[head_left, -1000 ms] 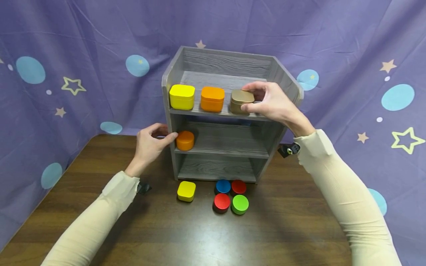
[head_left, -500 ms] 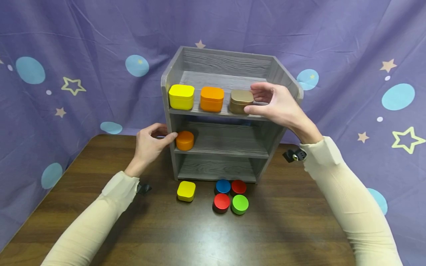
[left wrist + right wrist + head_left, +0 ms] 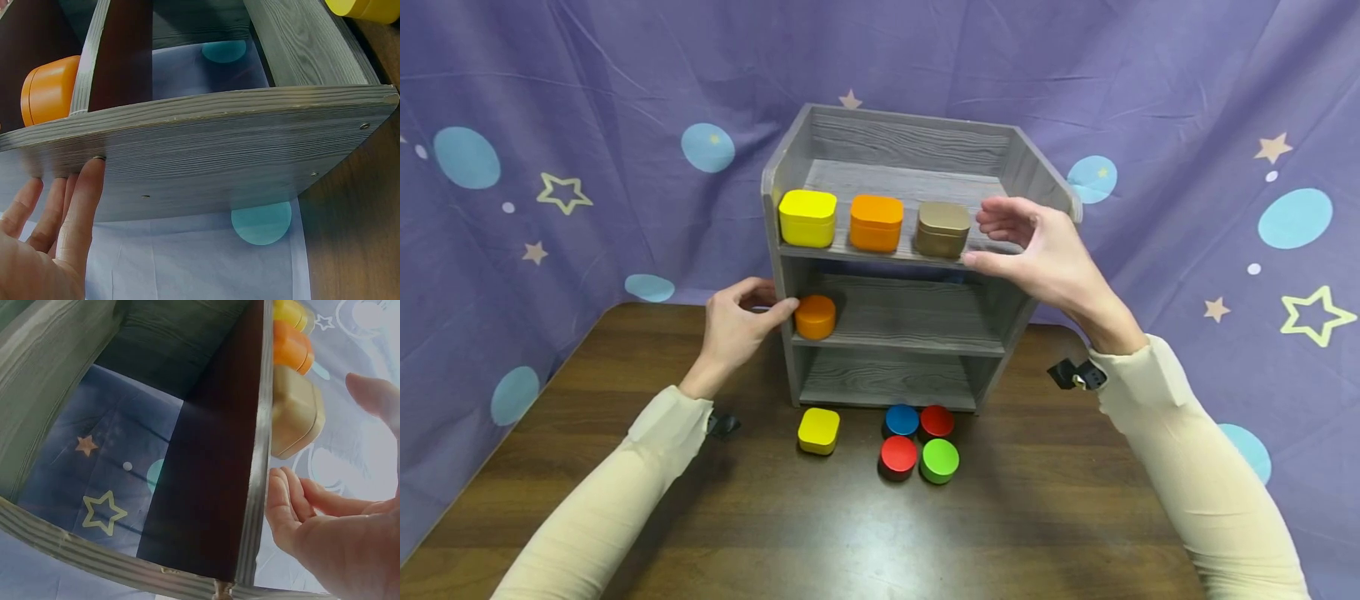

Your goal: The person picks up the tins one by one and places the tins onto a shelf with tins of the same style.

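A grey wooden shelf unit (image 3: 910,150) stands on the dark table (image 3: 850,533). Its top shelf carries a yellow square tin (image 3: 807,217), an orange square tin (image 3: 876,222) and a tan tin (image 3: 942,228). My right hand (image 3: 1037,250) hovers just right of the tan tin (image 3: 297,415), fingers spread, holding nothing. My left hand (image 3: 741,321) rests on the unit's left side wall (image 3: 219,156) with straight fingers (image 3: 81,206), its thumb near an orange round tin (image 3: 815,317) on the middle shelf.
In front of the unit lie a small yellow square tin (image 3: 818,430), a blue tin (image 3: 902,420), two red tins (image 3: 937,421) (image 3: 898,456) and a green tin (image 3: 939,460). A purple star-patterned cloth (image 3: 550,125) hangs behind.
My right hand let go of the tan tin and drew back to the right and slightly down. The tin stays on the top shelf. The left hand has not moved.
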